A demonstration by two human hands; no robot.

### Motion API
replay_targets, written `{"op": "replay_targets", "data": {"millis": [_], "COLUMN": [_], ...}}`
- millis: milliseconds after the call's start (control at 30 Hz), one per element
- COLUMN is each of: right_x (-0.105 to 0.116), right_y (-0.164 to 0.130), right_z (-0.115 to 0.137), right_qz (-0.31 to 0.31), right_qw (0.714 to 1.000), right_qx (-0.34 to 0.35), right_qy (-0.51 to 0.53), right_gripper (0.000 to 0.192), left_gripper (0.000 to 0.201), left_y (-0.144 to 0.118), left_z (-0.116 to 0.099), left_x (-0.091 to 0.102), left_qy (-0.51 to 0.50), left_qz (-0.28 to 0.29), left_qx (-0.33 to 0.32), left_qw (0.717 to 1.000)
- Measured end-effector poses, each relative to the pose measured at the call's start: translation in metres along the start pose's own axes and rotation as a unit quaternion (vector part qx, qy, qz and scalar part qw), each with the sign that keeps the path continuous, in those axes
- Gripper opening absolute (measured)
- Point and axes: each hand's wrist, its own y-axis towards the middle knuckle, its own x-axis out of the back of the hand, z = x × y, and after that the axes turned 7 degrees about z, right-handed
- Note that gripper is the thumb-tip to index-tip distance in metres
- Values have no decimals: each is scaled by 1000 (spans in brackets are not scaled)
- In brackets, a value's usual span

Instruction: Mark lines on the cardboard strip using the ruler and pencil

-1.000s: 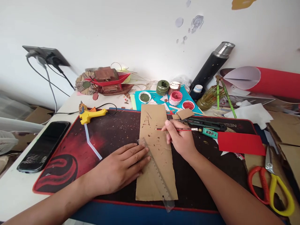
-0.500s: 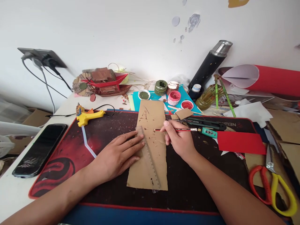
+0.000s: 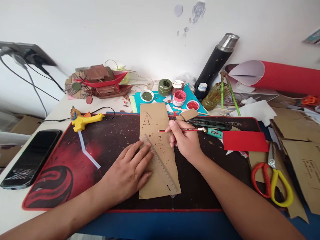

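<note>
**Ruler pinned, pencil poised over the cardboard**

Head view, the only one: a crowded desk. Along the back stand paint pots (image 3: 179, 97), a black flask (image 3: 215, 61) and a red paper roll (image 3: 280, 78). A yellow glue gun (image 3: 83, 121) lies at the mat's (image 3: 75, 156) upper left, a phone (image 3: 27, 158) beyond its left edge, and red-and-yellow scissors (image 3: 273, 183) far right. A red card (image 3: 245, 141) and a utility knife (image 3: 212, 124) sit just right of the working hand; nothing covers the cardboard ahead of the pencil.

The cardboard strip (image 3: 156, 133) lies lengthwise mid-mat, with a clear ruler (image 3: 161, 165) slanting across its lower half. The left hand (image 3: 130, 171) is spread flat, fingertips pressing the ruler's upper end and the strip's left edge. The right hand (image 3: 185, 141) pinches a red pencil (image 3: 182, 130), held level, its tip over the strip just above the ruler.
</note>
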Motion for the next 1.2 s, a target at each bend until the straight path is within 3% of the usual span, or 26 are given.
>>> {"op": "replay_targets", "data": {"millis": [233,367,533,667,967,1200], "right_x": [-8,-12,-10,-7,-5,-5], "right_y": [-5,-6,-2,-1,1,0], "right_z": [2,-2,-5,-4,-2,-1], "right_qz": [31,83,92,92,79,77], "right_qw": [999,994,989,987,987,986], "right_qx": [-16,-42,-73,-94,-100,-107], "right_qy": [27,56,92,96,98,105], "right_gripper": [59,57,60,64,64,59], "left_gripper": [43,47,57,55,50,53], "left_y": [-2,1,9,13,6,6], "left_z": [-15,-1,29,45,46,47], "left_x": [3,9,16,15,3,3], "left_qy": [-9,17,60,40,-37,-31], "left_qz": [7,19,20,18,-12,-9], "left_qx": [-10,-27,-28,-14,18,17], "left_qw": [1000,999,998,999,999,999]}}
